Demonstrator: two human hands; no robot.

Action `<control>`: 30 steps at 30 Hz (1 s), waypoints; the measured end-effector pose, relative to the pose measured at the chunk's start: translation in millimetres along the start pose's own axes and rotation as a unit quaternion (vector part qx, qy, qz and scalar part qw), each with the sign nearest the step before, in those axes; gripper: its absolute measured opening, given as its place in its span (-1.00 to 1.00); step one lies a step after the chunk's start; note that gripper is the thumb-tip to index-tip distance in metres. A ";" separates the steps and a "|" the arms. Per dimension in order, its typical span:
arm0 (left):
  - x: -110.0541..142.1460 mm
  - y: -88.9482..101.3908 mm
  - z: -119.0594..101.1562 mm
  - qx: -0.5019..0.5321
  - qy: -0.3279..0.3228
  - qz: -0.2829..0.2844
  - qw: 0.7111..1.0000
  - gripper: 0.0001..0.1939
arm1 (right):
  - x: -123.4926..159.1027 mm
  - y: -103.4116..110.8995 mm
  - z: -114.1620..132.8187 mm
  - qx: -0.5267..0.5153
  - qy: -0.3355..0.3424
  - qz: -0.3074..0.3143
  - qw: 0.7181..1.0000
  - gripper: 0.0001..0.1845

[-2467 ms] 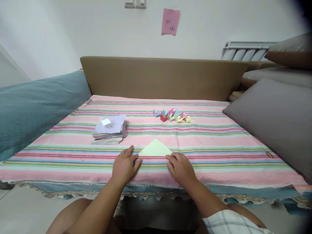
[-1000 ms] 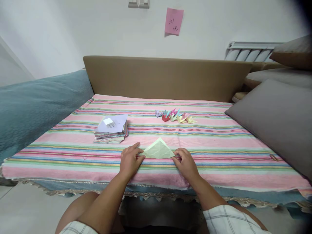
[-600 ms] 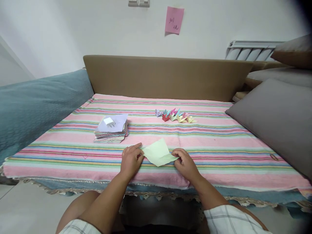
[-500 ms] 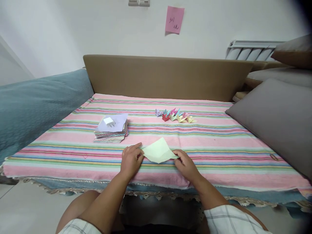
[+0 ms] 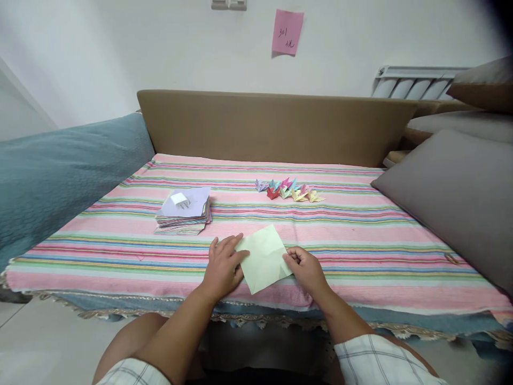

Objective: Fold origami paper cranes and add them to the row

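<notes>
A pale green square sheet of paper (image 5: pixel 264 262) lies unfolded on the striped cloth, turned so a corner points toward me. Faint creases run across it. At its left corner, my left hand (image 5: pixel 225 264) is open, fingers stretched out, with the thumb lying on the sheet. My right hand (image 5: pixel 306 269) pinches the right corner between thumb and fingers. Beyond the sheet sits a cluster of several small folded-paper cranes (image 5: pixel 286 190) in purple, blue, red, pink, green and yellow.
To the left stands a stack of coloured paper sheets (image 5: pixel 182 222) with a white plug adapter (image 5: pixel 179 200) on top. A grey cushion (image 5: pixel 452 198) rests at the right. The striped cloth (image 5: pixel 120 251) covers the seat before a brown backrest (image 5: pixel 260 128).
The green sheet has gone from bent up between both hands to spread flat, its near corner now lower. My left hand has loosened its pinch and spread its fingers; my right still pinches.
</notes>
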State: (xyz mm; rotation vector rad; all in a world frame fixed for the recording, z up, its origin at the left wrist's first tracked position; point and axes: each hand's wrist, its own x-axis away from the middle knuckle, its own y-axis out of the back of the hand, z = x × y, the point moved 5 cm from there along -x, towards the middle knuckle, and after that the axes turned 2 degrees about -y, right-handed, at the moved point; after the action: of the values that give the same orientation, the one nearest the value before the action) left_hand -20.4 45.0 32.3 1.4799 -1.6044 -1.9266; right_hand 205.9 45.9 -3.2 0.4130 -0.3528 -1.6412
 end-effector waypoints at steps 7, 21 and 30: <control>4.9 -5.2 -30.2 0.034 -0.111 0.020 0.993 -0.69 | -3.4 0.1 -6.9 -0.025 -0.006 -0.043 0.999 -0.65; 0.2 0.9 -3.7 -0.005 -0.017 -0.017 1.000 -0.83 | 8.3 -0.5 7.9 0.040 0.025 0.110 0.993 -0.66; 1.6 -4.0 23.9 -0.012 0.041 0.008 0.999 -0.79 | 13.5 4.9 21.8 0.100 0.159 0.145 0.971 -0.44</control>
State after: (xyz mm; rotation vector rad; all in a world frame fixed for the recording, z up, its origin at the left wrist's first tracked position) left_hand -38.4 59.9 25.5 1.5123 -1.5480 -1.8457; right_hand 198.8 31.7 17.5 0.7312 -0.3204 -1.2337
